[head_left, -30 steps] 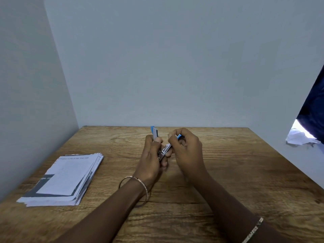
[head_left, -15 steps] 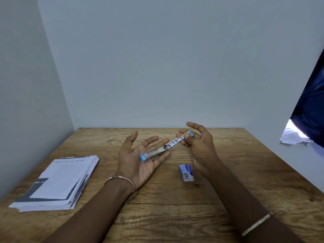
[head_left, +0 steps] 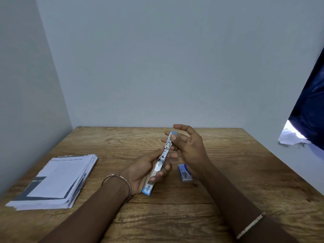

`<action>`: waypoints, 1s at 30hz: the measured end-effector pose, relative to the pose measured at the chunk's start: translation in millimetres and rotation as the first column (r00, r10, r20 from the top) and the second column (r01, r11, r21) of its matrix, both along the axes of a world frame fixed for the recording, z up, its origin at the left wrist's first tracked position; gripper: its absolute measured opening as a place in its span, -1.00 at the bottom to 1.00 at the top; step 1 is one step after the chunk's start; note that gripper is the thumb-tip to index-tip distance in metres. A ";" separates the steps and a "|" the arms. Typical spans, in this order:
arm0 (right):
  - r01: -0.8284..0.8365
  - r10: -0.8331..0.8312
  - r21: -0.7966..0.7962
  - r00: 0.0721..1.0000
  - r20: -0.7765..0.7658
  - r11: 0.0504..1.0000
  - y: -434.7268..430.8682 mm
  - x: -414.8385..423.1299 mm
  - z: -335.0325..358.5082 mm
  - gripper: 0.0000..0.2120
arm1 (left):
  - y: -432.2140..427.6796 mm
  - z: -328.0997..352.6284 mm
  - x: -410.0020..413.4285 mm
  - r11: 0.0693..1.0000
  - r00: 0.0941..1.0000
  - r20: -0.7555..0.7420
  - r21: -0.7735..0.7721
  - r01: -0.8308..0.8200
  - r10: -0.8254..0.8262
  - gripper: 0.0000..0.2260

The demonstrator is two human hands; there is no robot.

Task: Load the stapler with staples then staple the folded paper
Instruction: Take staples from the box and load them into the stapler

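two hands grip opened stapler [head_left: 161, 161] | left fingers [head_left: 162, 172] curled under | right fingers [head_left: 172, 137] pinch far end

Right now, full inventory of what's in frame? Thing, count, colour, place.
stapler: 1, silver with blue ends, swung open flat, held above table centre by both hands
staple box: 1, blue and white, on table right of stapler
paper stack: 1, white with dark print, table's left side
table: 1, brown wood
crumpled paper: 1, white, past the right wall's edge
dark blue cloth: 1, far right
bracelets: 2, metallic, one per wrist
left hand: cradles stapler's near half
right hand: pinches stapler's far end, other fingers spread
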State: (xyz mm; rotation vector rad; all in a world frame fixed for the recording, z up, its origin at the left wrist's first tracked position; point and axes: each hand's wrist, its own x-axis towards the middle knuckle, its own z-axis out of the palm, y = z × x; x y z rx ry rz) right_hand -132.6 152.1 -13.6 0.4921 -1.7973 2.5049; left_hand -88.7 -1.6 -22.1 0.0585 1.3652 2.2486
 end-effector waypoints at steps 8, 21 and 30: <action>0.597 -0.194 0.506 0.744 -0.639 0.622 -4.8 5.9 -7.4 -0.75 | -0.3 -4.6 -5.2 0.989 0.995 0.001 0.117 -0.095 0.096 -0.65; 0.589 -0.079 0.625 0.757 -0.649 0.512 -15.2 13.2 -6.3 -0.65 | 2.6 -7.4 -6.1 0.978 0.986 -0.005 0.127 -0.165 0.167 -0.61; 0.554 -0.179 0.564 0.792 -0.584 0.612 -20.2 19.9 -2.6 -0.87 | 6.4 -2.4 0.3 0.977 0.974 -0.093 -0.045 -0.210 0.205 -0.55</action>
